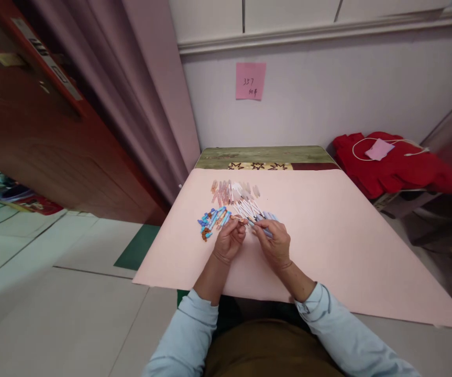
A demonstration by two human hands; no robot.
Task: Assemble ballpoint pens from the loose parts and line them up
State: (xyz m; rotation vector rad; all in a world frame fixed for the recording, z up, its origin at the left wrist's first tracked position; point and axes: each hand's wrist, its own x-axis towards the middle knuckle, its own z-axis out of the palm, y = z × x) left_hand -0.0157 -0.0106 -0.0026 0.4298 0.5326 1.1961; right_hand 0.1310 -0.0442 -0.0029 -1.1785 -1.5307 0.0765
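Observation:
Above the near middle of the pink sheet, my left hand (229, 240) is closed in a pinch on a small orange-brown piece (242, 220). My right hand (275, 242) is closed round a slim pale-blue pen part (252, 223) whose end points at that piece. Both sets of fingertips are close together, and whether the two parts touch is too small to tell. Left of them lies a pile of small blue and brown pen pieces (212, 220). Just beyond the hands are white thin sticks with dark tips (247, 208). Translucent brownish tubes (222, 192) lie farther back.
The pink sheet (320, 235) covers most of the table, whose green patterned end (265, 156) meets the wall. A red cloth (398, 167) with a white cable lies on the right. At left are a purple curtain (147, 94) and a brown door (72, 146).

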